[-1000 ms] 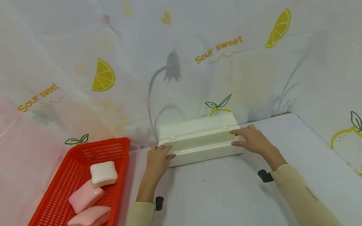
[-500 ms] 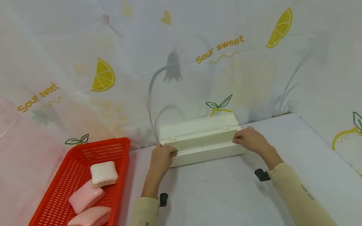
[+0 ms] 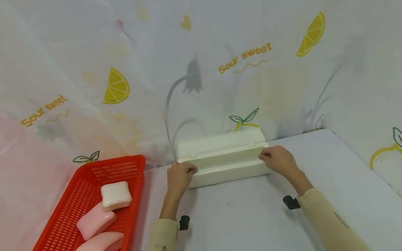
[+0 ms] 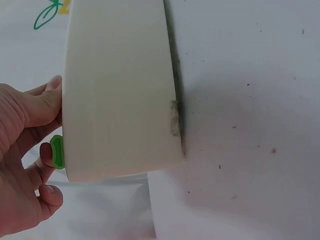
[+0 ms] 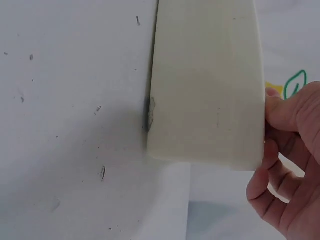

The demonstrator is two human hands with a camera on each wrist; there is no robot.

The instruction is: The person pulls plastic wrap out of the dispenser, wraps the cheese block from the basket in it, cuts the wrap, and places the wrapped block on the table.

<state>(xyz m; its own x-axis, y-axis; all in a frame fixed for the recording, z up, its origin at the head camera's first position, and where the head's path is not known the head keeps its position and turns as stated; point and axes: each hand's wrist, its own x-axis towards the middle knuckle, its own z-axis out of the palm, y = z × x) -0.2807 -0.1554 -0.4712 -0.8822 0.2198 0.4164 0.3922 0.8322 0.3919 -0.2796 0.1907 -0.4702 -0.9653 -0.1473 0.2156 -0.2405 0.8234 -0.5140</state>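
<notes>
A long white box (image 3: 231,173), its hinged lid (image 3: 220,141) raised, stands against the back wall. My left hand (image 3: 180,180) is at the left end of its front rim, thumb and forefinger drawn together in a pinch. At the right end my right hand (image 3: 279,160) pinches likewise. In the left wrist view a small green piece (image 4: 58,152) sits at the box's top edge, a fingertip against it. The right wrist view shows the thumb (image 5: 280,114) right at the top edge and the lower fingers curled. What lies between the fingertips is mostly hidden.
On the left of the table (image 3: 248,231) stands a red perforated basket (image 3: 51,234). In it lie a white sponge-like block (image 3: 115,194) and two pink ones (image 3: 96,220). A printed cloth (image 3: 199,112) hangs behind and at both sides.
Both hands, spread over the box ends a second ago, have drawn thumb and fingers together at the front rim. The left hand has shifted slightly right. Box and basket stay in place.
</notes>
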